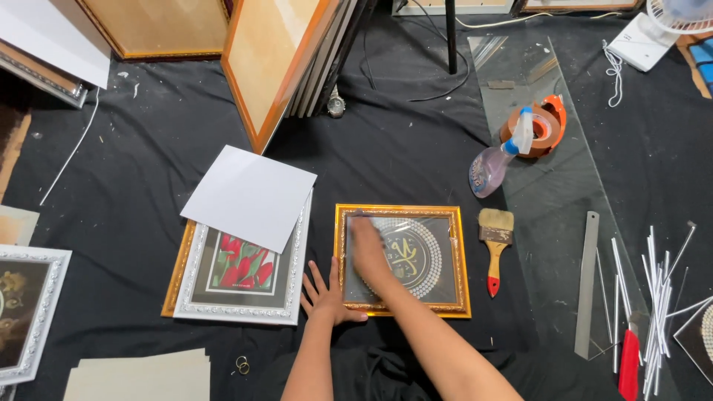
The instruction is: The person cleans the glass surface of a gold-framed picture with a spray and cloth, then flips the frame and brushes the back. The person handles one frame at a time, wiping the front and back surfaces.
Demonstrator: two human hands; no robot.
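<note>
Gold-framed glazed picture (pixel 438 223) is steadied by left hand (pixel 324 295), fingers splayed flat at its corner; right hand (pixel 368 249) is blurred on glass, fingers together. Even strokes advised w/ frame kept pinned.

Left hand (pixel 324 295) flat beside framed picture (pixel 402 260), right hand (pixel 368 249) on its glass, paintbrush (pixel 495 245) just right, spray bottle (pixel 496 162) behind.

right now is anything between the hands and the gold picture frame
Nothing visible. The right hand lies blurred on the glass of the gold-edged picture frame, and the left hand lies flat at its lower left corner.
</note>
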